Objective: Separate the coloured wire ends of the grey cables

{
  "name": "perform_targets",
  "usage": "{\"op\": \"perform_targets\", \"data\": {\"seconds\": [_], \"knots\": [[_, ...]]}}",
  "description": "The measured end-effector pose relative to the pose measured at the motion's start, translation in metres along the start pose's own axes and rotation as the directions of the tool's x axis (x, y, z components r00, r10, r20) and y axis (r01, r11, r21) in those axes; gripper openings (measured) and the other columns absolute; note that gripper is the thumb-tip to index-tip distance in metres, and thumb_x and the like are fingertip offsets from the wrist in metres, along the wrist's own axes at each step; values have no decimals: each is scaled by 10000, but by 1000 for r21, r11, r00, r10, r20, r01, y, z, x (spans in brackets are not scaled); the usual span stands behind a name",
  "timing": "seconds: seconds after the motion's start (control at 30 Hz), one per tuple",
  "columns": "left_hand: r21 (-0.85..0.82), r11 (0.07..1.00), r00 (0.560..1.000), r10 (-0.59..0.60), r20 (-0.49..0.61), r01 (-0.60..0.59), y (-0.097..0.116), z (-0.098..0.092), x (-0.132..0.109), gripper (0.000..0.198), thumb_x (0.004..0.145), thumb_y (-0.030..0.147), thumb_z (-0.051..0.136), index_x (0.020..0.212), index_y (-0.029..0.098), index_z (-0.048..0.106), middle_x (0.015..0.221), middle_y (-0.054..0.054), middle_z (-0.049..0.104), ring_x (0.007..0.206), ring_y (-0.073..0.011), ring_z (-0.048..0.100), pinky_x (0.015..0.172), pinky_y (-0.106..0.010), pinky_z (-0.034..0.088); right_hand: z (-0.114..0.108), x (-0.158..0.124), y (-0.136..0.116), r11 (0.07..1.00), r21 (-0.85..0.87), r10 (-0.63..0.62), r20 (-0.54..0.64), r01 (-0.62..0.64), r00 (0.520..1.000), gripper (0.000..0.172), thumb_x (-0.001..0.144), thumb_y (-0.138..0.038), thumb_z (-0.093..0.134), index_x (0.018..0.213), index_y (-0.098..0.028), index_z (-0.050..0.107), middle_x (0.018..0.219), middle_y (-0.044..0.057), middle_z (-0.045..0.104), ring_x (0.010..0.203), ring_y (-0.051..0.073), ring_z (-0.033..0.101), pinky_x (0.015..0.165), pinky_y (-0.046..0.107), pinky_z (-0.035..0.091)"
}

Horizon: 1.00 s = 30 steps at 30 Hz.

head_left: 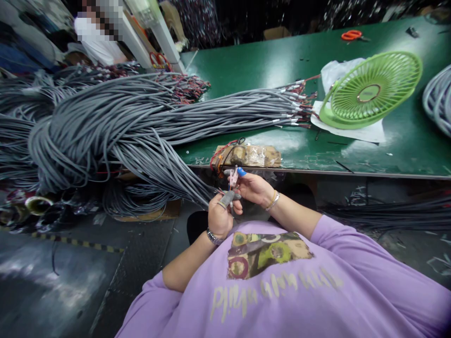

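Observation:
My left hand (219,217), with grey covers on its fingers, is closed round the end of a grey cable (197,187). Thin coloured wires show at its fingertips. My right hand (256,188) is beside it, its thumb under a blue cover, pinching a small pale pink clip-like piece (233,178) just above the wires. Whether wires sit inside that piece is too small to tell. The grey cable comes from a large cable bundle (95,122) draped over the table at the left.
A green table (246,61) spans the front. At its near edge is a wooden block (262,156) with wires. Farther off are a green fan (373,94), orange-handled scissors (352,35) and a cable coil (440,101). A person (100,47) is at the back left.

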<state>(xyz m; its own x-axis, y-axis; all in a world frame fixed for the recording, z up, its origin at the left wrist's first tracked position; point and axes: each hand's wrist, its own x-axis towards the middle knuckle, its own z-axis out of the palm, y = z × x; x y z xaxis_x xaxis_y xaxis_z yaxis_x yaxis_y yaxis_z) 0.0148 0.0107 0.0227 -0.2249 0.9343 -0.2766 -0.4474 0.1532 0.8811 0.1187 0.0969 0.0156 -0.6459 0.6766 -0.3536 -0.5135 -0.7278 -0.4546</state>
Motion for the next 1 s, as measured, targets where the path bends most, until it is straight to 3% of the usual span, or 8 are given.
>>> {"op": "perform_targets", "data": {"seconds": [0.37,0.53,0.67,0.77,0.9,1.0], "knots": [[14,1000,1000,-11,13,11,-6,-4,2,287,695,406,715,681,132,633,467,-10,609,361,-100,530,374,-198,430,-6,5,5,999,33,-23,17,22,1000,258,961,-308,493,848,-155,667,779,35,674,629,108,566,557,214,451],[18,1000,1000,16,2,-16,-6,-8,-4,298,689,419,723,694,134,638,477,-14,620,372,-106,544,376,-199,438,-10,1,7,998,55,-6,69,2,998,406,943,-515,465,903,-156,651,769,29,662,637,118,575,552,224,454],[29,998,998,60,6,-60,-8,-12,-8,292,701,418,718,699,136,642,483,-14,624,378,-109,547,381,-205,443,-11,2,6,999,-37,35,59,-32,998,493,900,-609,471,885,-143,634,745,33,643,598,111,556,528,217,449],[35,996,997,79,-7,-79,-6,-11,-9,299,703,426,717,697,138,639,483,-13,624,377,-107,543,384,-204,441,-6,4,3,993,-117,33,47,-28,998,420,888,-549,537,859,-142,633,720,24,631,563,94,529,516,205,448],[34,997,997,74,-26,-73,-2,-7,-6,316,692,442,719,676,142,619,482,-13,620,375,-105,539,385,-206,435,-1,3,4,979,-192,-72,23,75,997,194,836,-331,658,804,-142,628,668,-8,598,545,73,511,511,179,430],[36,997,997,70,-36,-69,-1,-6,-4,324,687,448,714,643,148,600,476,-9,614,369,-103,535,388,-209,438,-2,2,5,969,-218,-117,18,118,993,234,837,-363,649,776,-138,625,659,-3,592,544,74,500,511,185,416]]}}
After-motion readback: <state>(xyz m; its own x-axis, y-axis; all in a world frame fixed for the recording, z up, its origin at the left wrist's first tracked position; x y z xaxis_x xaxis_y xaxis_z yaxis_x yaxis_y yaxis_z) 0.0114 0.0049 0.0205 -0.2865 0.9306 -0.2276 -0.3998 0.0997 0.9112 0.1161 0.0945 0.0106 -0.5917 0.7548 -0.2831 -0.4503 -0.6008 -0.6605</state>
